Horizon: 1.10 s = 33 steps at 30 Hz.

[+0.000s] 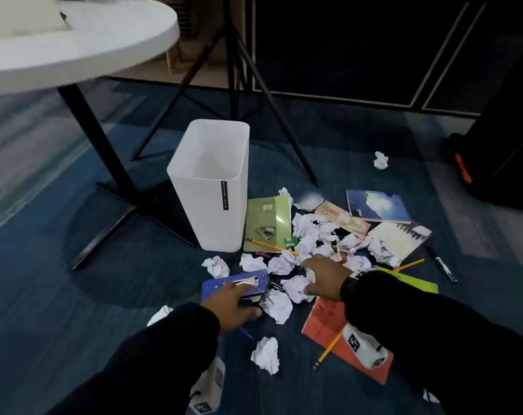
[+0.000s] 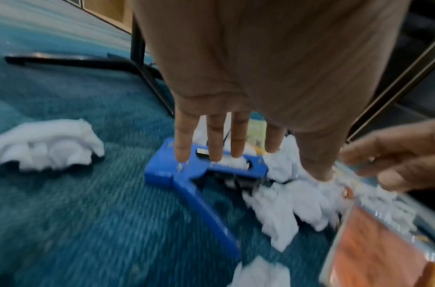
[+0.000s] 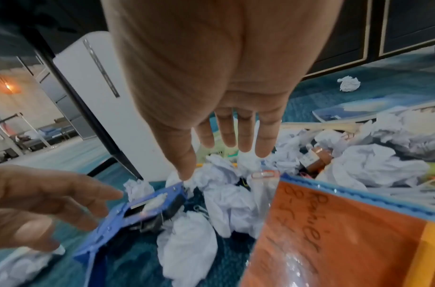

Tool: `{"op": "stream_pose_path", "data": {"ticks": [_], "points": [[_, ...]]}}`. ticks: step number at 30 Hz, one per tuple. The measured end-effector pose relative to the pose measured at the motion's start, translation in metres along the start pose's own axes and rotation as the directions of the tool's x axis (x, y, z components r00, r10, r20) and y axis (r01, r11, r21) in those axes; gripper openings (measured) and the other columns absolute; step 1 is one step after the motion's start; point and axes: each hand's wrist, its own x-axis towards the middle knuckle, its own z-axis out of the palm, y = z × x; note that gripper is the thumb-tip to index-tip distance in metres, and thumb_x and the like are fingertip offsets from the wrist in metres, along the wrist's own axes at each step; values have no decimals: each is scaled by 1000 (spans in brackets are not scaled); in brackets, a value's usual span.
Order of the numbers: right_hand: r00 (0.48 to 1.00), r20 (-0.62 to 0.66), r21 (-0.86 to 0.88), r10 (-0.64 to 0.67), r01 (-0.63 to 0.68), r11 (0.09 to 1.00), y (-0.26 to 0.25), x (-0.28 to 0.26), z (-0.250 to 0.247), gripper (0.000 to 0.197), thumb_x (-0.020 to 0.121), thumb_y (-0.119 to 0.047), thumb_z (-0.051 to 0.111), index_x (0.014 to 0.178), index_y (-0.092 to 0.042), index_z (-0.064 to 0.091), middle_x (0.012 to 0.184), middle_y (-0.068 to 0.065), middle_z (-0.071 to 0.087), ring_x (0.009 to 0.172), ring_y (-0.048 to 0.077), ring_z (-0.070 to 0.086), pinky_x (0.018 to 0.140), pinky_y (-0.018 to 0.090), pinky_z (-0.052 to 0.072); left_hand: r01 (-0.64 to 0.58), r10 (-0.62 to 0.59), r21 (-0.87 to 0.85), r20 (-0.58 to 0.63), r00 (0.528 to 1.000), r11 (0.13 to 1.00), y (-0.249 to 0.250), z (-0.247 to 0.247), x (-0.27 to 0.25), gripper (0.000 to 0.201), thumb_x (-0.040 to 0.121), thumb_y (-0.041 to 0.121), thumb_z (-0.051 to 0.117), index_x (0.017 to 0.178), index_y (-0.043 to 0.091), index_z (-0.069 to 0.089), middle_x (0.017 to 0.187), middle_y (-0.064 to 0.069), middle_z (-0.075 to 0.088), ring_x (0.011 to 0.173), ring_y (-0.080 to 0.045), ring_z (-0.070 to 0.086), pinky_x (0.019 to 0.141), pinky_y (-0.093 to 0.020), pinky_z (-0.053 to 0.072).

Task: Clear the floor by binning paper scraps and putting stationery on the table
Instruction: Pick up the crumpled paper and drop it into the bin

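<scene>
A blue stapler (image 1: 235, 282) lies on the blue carpet among crumpled white paper scraps (image 1: 296, 287). My left hand (image 1: 245, 301) hovers right over the stapler (image 2: 206, 170) with fingers (image 2: 183, 141) straight and spread; blur hides whether they touch it. My right hand (image 1: 311, 277) reaches over the paper pile (image 3: 226, 194), its fingers (image 3: 244, 136) straight and nothing held. The white bin (image 1: 212, 187) stands upright just beyond. The round white table (image 1: 83, 46) is at the upper left.
On the floor lie a green notebook (image 1: 267, 223), a blue book (image 1: 377, 205), an orange folder (image 1: 326, 324), several pencils (image 1: 329, 350) and a black marker (image 1: 442, 265). Black table legs (image 1: 104, 163) and a tripod (image 1: 233, 85) stand behind the bin. One stray scrap (image 1: 380, 160) lies far right.
</scene>
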Motion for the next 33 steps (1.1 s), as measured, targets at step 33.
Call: {"op": "stream_pose_path", "data": {"ticks": [33], "points": [[995,-49,17,-82,83,996,18,52,73,49,84,-22,66,129,-31,48,122,4,44,108,24,55,78,25,42,364,-483,468,162,860,806,-10,85,-8,118,76,38,78,153,25,-11,152,-34,-17,137,-59,-10,109,-72,9]]}}
